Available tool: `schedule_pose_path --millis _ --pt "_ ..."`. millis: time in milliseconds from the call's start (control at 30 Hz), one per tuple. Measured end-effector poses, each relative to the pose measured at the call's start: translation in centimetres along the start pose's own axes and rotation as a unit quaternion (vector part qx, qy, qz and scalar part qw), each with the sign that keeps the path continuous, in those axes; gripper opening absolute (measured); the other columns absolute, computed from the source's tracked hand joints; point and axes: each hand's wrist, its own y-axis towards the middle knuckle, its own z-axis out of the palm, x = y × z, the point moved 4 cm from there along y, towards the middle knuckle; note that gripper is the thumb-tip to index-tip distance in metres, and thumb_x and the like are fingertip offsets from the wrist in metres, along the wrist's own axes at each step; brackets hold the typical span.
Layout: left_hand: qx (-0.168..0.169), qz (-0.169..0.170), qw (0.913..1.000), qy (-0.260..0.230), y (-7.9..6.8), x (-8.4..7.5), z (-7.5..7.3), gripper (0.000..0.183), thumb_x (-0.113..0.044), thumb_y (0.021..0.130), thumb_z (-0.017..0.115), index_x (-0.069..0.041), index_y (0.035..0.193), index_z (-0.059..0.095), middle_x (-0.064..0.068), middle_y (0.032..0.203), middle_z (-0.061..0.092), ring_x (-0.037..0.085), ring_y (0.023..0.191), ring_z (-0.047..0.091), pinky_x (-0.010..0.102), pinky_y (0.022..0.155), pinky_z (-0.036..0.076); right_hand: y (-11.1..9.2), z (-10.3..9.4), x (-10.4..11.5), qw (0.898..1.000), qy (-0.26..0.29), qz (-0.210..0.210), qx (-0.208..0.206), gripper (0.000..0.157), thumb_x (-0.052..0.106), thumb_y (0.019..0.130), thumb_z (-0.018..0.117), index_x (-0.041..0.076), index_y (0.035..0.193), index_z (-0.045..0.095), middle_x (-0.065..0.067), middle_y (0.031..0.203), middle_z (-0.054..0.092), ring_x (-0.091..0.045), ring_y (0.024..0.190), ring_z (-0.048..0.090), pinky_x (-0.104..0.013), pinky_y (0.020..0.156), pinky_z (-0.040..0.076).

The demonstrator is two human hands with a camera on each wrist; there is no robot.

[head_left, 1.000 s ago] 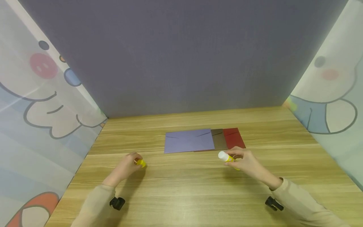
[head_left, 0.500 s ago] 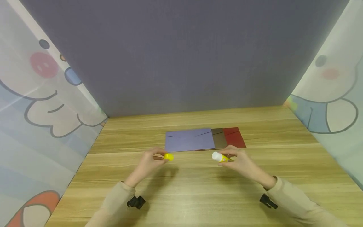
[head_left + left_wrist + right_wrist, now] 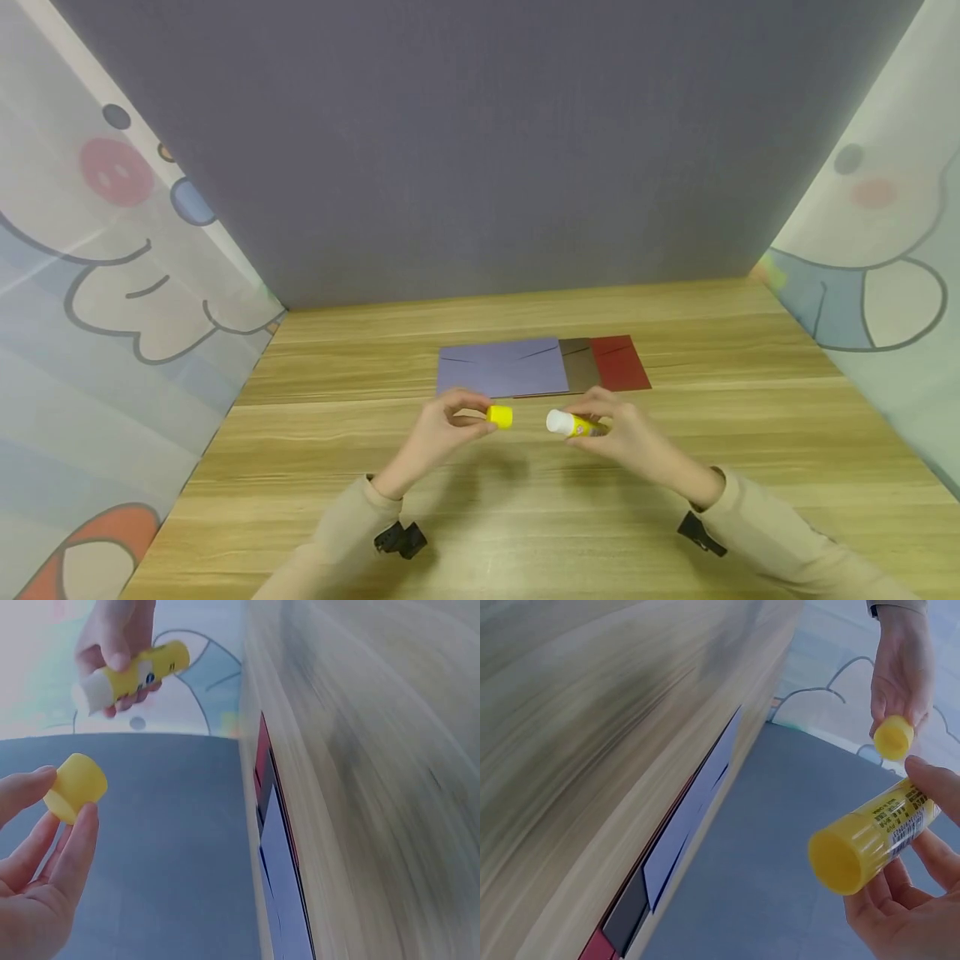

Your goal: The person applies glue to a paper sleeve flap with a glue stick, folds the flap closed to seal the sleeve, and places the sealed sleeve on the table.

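Note:
My left hand pinches a small yellow cap between thumb and fingers, raised over the table. To its right, my right hand grips a yellow glue stick with its white end pointing left at the cap. A short gap separates cap and glue stick. Seen in the right wrist view, the glue stick's yellow base faces the camera and its label carries printed text and a barcode. Just behind the hands lie overlapping envelopes: a lavender one on top, a brown one and a red one.
The wood-grain table runs back to a grey upright panel. Curtains with cartoon prints hang at both sides. Black straps dangle beneath the wrists.
My left hand has carried the cap up and to the right, much closer to the glue stick. My right hand has shifted slightly left, the glue stick tilting flatter. The envelopes stayed put.

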Motion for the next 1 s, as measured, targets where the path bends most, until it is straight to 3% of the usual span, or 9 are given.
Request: schedule_pose_path --millis 567,833,1000 --pt "0.037 0.001 0.9967 -0.072 0.0 -0.9 2.6 0.029 -0.003 0.076 0.066 0.007 0.103 0.059 0.018 0.106 0.053 0.031 0.091 0.060 0.033 0.077 0.051 0.3 0.5 1.0 0.999 -0.015 -0.046 0.000 0.031 -0.003 0.062 0.075 -0.002 0.091 0.066 0.000 0.090 0.054 -0.007 0.076 0.049 -0.019 0.059 0.050" --pt "0.044 0.020 0.9959 -0.077 -0.1 -1.1 3.1 0.028 -0.002 0.077 0.066 0.008 0.102 0.059 0.019 0.104 0.052 0.036 0.092 0.057 0.033 0.077 0.051 0.4 0.7 1.1 0.997 -0.014 -0.074 -0.002 0.032 -0.002 0.061 0.077 -0.001 0.091 0.067 -0.001 0.090 0.053 -0.007 0.077 0.049 -0.018 0.060 0.049" --pt "0.042 0.015 0.9963 -0.073 -0.1 -1.0 3.5 0.028 -0.002 0.076 0.066 0.008 0.101 0.059 0.019 0.104 0.052 0.029 0.089 0.060 0.033 0.075 0.052 0.4 0.8 1.2 0.995 -0.019 -0.093 -0.003 0.034 -0.003 0.060 0.077 -0.003 0.092 0.067 -0.003 0.088 0.053 -0.009 0.075 0.048 -0.018 0.058 0.049"
